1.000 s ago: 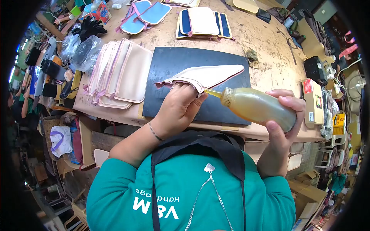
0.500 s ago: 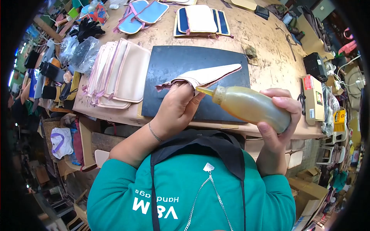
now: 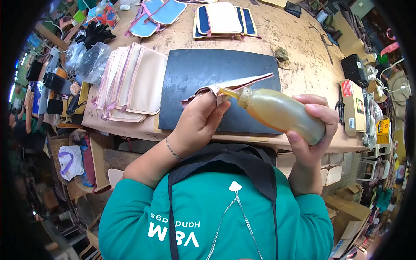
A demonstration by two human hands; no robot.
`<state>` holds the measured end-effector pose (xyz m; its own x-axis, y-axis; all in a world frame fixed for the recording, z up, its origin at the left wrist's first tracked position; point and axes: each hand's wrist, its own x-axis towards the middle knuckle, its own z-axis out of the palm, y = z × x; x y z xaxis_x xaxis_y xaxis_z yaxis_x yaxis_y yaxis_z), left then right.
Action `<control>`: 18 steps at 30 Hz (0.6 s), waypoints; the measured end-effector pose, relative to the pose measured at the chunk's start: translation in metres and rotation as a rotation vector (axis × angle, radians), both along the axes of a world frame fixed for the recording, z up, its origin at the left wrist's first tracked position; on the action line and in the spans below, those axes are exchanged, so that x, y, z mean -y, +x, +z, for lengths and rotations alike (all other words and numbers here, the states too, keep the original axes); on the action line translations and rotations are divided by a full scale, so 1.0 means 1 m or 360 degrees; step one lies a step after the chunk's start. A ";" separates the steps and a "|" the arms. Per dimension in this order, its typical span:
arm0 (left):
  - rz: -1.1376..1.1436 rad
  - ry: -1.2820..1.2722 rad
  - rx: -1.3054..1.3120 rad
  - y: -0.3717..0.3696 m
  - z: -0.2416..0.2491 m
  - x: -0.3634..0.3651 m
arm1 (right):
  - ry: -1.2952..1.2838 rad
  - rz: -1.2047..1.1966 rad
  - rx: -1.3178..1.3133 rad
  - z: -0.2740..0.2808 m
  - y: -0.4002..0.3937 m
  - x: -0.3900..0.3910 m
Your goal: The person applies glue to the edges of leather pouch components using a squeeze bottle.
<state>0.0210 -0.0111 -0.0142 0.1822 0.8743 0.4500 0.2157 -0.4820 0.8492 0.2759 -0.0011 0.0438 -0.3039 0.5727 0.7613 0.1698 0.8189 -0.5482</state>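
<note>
My left hand (image 3: 200,116) is closed around one end of a pale leather piece (image 3: 249,81), which it holds folded above a black board (image 3: 195,65). The piece's far end points to the right, showing a thin pinkish edge. In my right hand (image 3: 314,128) is a squeeze bottle (image 3: 277,112) with yellowish contents, tilted so its narrow nozzle points left. The nozzle's tip is at the leather beside my left fingers; whether it touches cannot be made out. My left fingertips are partly hidden under the fold.
Left of the board lies an overlapping row of pale leather pieces (image 3: 145,82). Blue pieces (image 3: 168,17) and a stack of navy and cream pieces (image 3: 221,19) lie at the back. A cardboard box (image 3: 353,106) stands at the right edge, plastic bags (image 3: 93,60) at the left.
The leather piece has tipped to a more edge-on angle, showing less of its face. The bottle has shifted slightly left and up, its nozzle still close to the left fingers.
</note>
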 end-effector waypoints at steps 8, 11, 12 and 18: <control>-0.0256 -0.0509 0.0618 -0.005 0.011 -0.003 | -0.0100 -0.0111 -0.0310 0.007 0.002 -0.013; -0.0488 -0.0885 0.1039 -0.008 0.021 -0.003 | -0.0201 0.0001 -0.0392 0.015 -0.003 -0.020; -0.0564 -0.1016 0.1180 -0.010 0.024 -0.002 | -0.0164 0.0032 -0.0328 0.016 -0.003 -0.024; -0.0814 -0.1191 0.1147 -0.018 0.032 0.006 | -0.0064 0.0061 -0.0048 0.021 -0.003 -0.034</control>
